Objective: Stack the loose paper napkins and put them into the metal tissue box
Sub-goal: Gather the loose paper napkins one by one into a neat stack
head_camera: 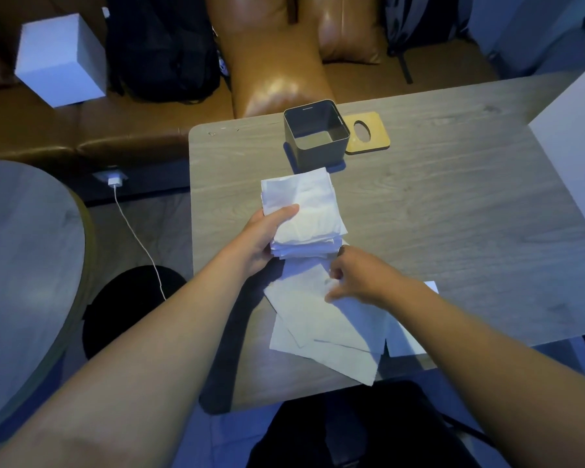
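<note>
Left hand [262,236] grips napkin stack [304,211] at its left edge, thumb on top, held above the table [453,197]. Right hand [355,278] pinches the top sheet of the loose napkins [321,329] lying near the table's front edge. Metal tissue box [314,135] stands open beyond the stack, wooden lid [368,133] beside it.
</note>
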